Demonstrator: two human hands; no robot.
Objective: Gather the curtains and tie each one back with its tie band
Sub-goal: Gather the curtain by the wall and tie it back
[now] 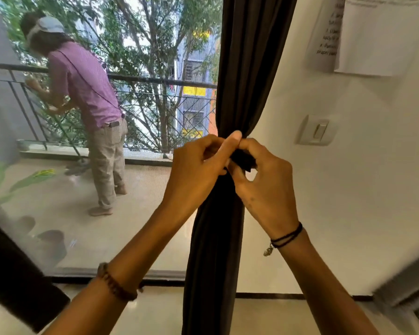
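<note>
A dark brown curtain (247, 68) hangs at the right edge of the glass door, bunched into a narrow column at mid height. A dark tie band (243, 160) wraps the bunch there. My left hand (196, 172) holds the band from the left, its thumb pressed up against the fabric. From the right, my right hand (264, 182) pinches the band's end between thumb and fingers. Both hands meet at the gathered waist of the curtain. How the band is fastened is hidden behind my fingers.
A white wall with a light switch (318, 130) and pinned papers (373, 32) lies to the right. Beyond the glass, a person (87, 97) bends at the balcony railing (155, 81). Another dark curtain edge (17, 274) shows at lower left.
</note>
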